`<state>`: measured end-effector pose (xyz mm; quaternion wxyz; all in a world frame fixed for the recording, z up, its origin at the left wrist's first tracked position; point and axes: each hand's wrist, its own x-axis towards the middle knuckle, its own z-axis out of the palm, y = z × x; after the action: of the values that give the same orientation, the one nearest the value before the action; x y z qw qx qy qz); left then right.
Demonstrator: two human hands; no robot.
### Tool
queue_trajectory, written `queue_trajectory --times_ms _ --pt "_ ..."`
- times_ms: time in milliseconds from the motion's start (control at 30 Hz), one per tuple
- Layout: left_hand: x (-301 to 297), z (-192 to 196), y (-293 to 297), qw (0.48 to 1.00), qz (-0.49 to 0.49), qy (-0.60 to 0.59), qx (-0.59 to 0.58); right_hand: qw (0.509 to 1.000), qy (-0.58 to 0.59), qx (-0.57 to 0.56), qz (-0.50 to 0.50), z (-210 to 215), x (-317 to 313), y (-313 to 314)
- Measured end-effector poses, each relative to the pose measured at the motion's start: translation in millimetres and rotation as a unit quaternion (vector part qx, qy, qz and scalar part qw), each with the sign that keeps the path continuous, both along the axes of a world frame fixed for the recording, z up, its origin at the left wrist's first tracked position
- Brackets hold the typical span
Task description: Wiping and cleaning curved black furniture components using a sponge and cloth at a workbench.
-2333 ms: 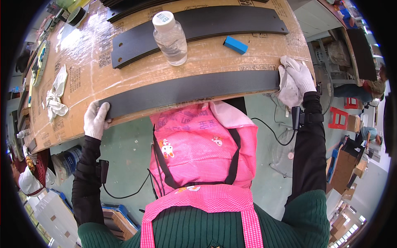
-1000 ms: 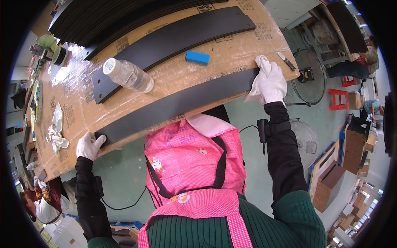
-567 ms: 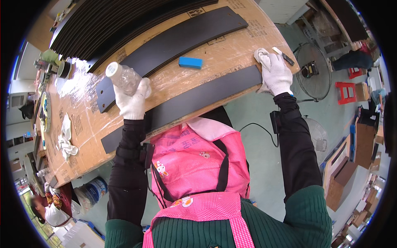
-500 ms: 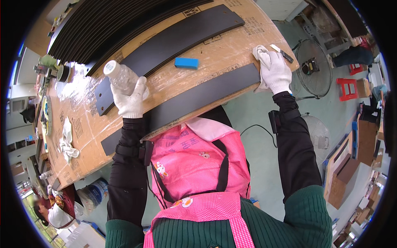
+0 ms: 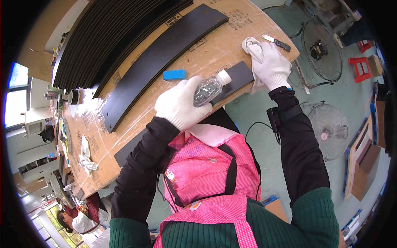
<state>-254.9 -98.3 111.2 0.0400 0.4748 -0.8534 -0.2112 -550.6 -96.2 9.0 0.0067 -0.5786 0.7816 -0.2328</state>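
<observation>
Bright room, daylight at left, window [image 5: 16, 107] blown out. Glare on table [image 5: 84, 108]. Fisheye bends edges; corners black.

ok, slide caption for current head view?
Gloved left hand holds a white-capped clear plastic bottle tilted over a narrow dark panel; right hand grips a white cloth.

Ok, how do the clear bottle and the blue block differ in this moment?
The clear bottle is see-through with a white cap; the blue block is opaque and has no cap. The bottle is rounded, while the block is box-shaped. The bottle is tilted in the left hand; the block lies on the table. Both are much shorter than the dark strip.
</observation>
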Motion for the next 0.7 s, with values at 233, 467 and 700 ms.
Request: queue_trajectory --times_ms 233,467,700 --pt "-35.0 2.3 -8.8 0.991 -0.037 -0.124 0.017 1.000 0.000 -0.013 0.005 -6.7 -3.0 1.9" --pt "-8.9 2.7 -3.9 0.993 0.020 -0.117 0.020 1.000 -0.002 -0.017 0.002 -4.3 1.8 -0.2" --pt "47.5 15.0 18.1 0.992 0.047 -0.107 0.037 1.000 0.017 0.010 -0.014 -5.1 0.4 -1.1"
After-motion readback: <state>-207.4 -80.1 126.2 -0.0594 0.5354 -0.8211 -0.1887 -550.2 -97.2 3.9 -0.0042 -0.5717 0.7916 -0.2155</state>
